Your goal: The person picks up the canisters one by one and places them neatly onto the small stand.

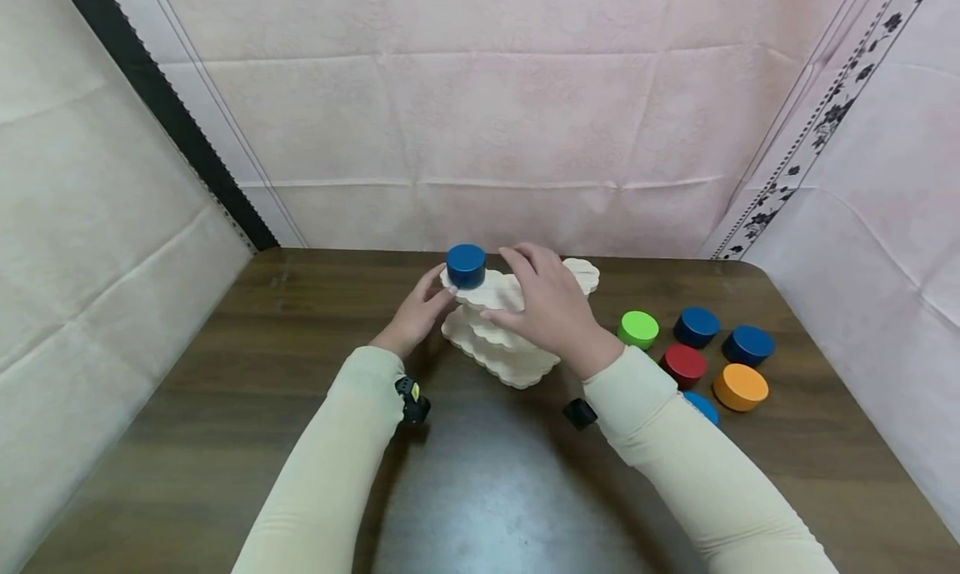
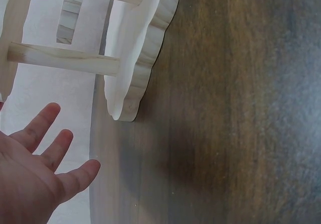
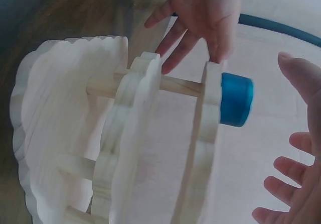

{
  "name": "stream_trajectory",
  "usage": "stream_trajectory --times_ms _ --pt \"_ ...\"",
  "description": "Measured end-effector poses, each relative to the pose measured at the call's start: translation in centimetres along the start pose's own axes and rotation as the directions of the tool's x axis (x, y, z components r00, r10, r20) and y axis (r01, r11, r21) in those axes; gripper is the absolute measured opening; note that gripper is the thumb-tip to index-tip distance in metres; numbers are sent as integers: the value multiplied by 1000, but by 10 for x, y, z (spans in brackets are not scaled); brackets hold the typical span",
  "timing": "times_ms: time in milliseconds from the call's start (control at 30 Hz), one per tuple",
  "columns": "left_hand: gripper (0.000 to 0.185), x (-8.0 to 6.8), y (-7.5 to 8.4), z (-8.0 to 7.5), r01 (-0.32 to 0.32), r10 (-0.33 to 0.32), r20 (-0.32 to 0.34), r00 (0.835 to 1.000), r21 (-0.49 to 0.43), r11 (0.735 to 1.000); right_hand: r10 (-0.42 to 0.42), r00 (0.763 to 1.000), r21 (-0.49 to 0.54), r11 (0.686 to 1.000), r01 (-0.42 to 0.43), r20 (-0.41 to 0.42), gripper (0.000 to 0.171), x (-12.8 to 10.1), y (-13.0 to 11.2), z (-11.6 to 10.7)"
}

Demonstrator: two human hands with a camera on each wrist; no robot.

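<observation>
A pale wooden three-tiered stand (image 1: 501, 291) with scalloped edges stands near the table's back edge. Wooden dowels (image 2: 65, 58) join its tiers in the left wrist view. On the left end of the top tier sits a short blue cylinder (image 1: 466, 267). My left hand (image 1: 420, 311) is at that end, its thumb and a fingertip at the top tier's edge, other fingers spread. Above the middle of the stand hovers my right hand (image 1: 551, 307), fingers apart and holding nothing; it hides part of the tiers. The right wrist view shows it apart from the blue cylinder (image 3: 236, 99).
Right of the stand, several short cylinders lie on the wooden table (image 1: 480, 491): green (image 1: 638, 329), red (image 1: 682, 364), orange (image 1: 741, 387) and blue (image 1: 748, 345). My right sleeve (image 1: 690, 449) partly covers one blue cylinder. Pale cloth (image 1: 480, 124) hangs behind and at both sides.
</observation>
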State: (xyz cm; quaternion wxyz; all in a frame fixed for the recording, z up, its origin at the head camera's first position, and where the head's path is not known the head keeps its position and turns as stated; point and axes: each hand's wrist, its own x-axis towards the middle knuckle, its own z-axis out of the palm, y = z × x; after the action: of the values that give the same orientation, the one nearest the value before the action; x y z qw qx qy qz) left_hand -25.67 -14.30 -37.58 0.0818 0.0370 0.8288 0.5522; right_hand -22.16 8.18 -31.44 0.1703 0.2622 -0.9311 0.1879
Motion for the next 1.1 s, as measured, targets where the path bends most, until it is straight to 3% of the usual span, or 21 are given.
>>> stream_trajectory --times_ms 500,1100 --pt "65 0 -1 0 35 -35 7 999 0 999 -10 999 -11 1000 10 41 86 -39 18 -13" --pt "64 0 0 0 49 -49 2 999 13 999 111 986 -19 994 -110 126 83 -88 71 -23"
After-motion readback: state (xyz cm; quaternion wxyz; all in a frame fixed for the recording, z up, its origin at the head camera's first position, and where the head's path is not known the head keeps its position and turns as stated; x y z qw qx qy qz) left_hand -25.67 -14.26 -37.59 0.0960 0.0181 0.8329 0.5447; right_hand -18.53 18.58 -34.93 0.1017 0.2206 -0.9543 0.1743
